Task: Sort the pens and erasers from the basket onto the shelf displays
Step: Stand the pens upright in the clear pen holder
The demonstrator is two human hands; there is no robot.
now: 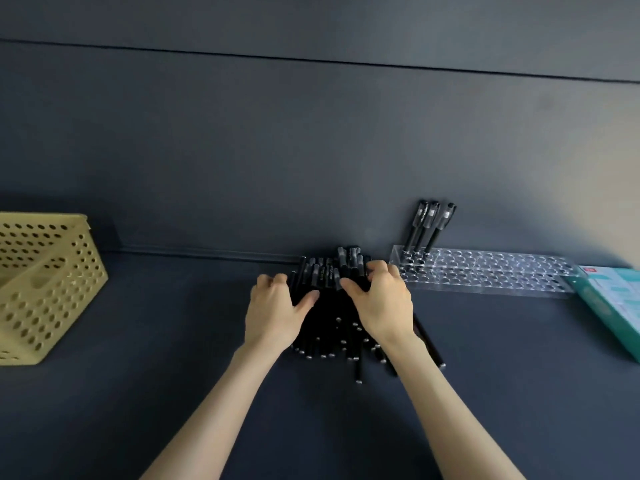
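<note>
Pens (329,327): glossy black plastic, heaped mid-shelf (173,341), long axes running 12-to-6, caps twd 12, silvery tips at 6. Both hands are on the heap. Left hand (273,310) curls round its 9 o'clock edge. Right hand (384,306) has fingers (379,268) hooked over the caps at 1 o'clock, clamped on pens. Clear acrylic rack (485,275), rows of round holes, sits at 3 o'clock w/ three pens (429,225) slotted in, leaning. Right hand's nearer it. Perforated yellow basket (52,282) is well off at 9.
</note>
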